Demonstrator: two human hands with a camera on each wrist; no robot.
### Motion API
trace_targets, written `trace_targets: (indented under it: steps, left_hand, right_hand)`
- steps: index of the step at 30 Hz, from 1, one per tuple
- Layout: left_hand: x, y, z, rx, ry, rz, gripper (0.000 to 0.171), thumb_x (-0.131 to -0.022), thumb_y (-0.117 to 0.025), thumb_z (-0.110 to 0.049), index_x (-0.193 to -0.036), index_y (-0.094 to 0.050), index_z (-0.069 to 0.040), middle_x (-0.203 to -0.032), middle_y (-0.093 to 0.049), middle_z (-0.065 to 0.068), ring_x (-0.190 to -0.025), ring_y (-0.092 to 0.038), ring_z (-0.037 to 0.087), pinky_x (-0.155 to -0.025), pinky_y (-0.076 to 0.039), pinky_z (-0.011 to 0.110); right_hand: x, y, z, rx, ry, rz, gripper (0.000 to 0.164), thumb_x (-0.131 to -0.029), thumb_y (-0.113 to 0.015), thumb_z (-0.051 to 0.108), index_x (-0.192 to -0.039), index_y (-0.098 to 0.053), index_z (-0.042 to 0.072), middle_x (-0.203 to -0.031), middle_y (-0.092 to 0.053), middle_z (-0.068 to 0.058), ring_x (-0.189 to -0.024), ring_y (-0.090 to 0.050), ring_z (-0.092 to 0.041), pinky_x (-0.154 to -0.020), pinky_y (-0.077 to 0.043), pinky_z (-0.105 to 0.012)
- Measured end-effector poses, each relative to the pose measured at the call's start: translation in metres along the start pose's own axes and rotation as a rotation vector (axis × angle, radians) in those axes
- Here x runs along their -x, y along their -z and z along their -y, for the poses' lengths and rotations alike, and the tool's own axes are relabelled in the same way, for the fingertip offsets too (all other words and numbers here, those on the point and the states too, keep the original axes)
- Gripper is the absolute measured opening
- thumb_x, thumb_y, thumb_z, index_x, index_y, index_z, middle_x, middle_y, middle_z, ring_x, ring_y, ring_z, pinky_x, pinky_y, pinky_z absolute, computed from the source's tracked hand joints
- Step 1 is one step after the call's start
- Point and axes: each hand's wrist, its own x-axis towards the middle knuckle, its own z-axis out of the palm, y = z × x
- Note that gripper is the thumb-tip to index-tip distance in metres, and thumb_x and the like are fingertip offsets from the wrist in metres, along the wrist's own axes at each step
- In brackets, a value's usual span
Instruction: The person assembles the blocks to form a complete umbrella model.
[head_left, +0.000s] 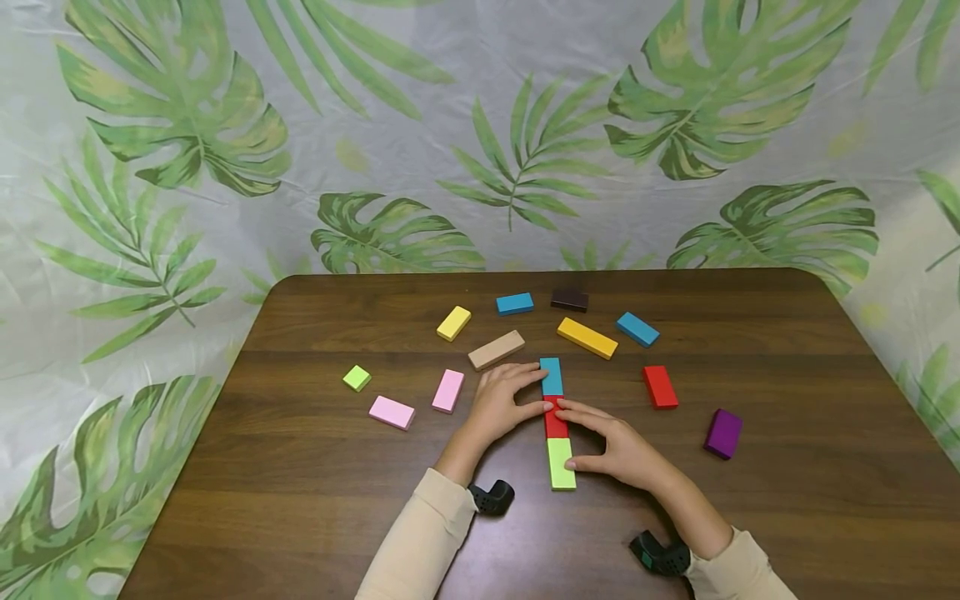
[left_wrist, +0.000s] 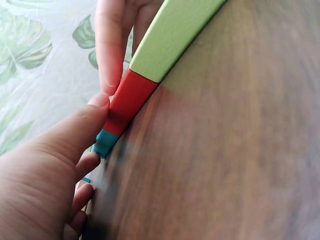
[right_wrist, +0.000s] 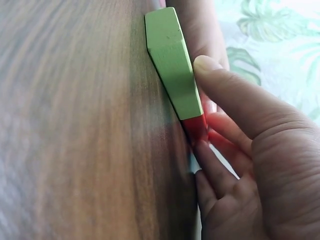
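Fingertips of both hands partly cover the red block (head_left: 557,428) in the head view; the top edge of the left wrist view cuts off the light green block (head_left: 561,463), and its teal-blue block (head_left: 551,377) is partly hidden by fingers. All three look plain, smooth and rectangular, lying end to end on the wooden table (head_left: 300,500): teal-blue at twelve o'clock, red between, green at six. From the red, the left hand (head_left: 499,400), loosely spread at nine o'clock, touches blue and red; the right hand (head_left: 624,450), spread at four, touches red and green.
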Motion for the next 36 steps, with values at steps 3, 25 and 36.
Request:
trace_targets:
  steps: [3, 25, 36]
  left_hand:
    - [0.000, 0.000, 0.000, -0.001, -0.003, -0.007, 0.050, -0.080, -0.062, -0.048, -0.125, -0.056, -0.027, -0.129, -0.048, -0.008, -0.120, -0.037, 0.015, -0.097, -0.026, 0.039]
    - [0.002, -0.001, 0.000, 0.009, -0.011, -0.022, 0.051, -0.079, -0.062, -0.050, -0.124, -0.056, -0.027, -0.128, -0.049, -0.009, -0.120, -0.038, 0.015, -0.096, -0.027, 0.038]
    - [0.002, 0.000, 0.000, 0.013, -0.015, -0.012, 0.051, -0.077, -0.063, -0.050, -0.123, -0.057, -0.027, -0.126, -0.051, -0.008, -0.120, -0.037, 0.013, -0.099, -0.024, 0.037]
  right_hand:
    - [-0.001, 0.001, 0.002, -0.013, -0.005, -0.003, 0.066, -0.073, -0.073, 0.037, -0.131, -0.047, 0.020, -0.139, -0.035, 0.000, -0.126, -0.032, -0.025, -0.094, -0.031, -0.053]
    - [-0.011, 0.006, -0.001, 0.007, -0.005, 0.023, 0.076, -0.073, -0.072, 0.042, -0.136, -0.040, 0.014, -0.143, -0.030, -0.002, -0.128, -0.027, -0.027, -0.097, -0.027, -0.054]
    - [-0.009, 0.005, 0.001, 0.027, -0.001, 0.020, 0.075, -0.072, -0.072, 0.042, -0.135, -0.041, 0.015, -0.142, -0.031, -0.002, -0.127, -0.029, -0.027, -0.096, -0.029, -0.052]
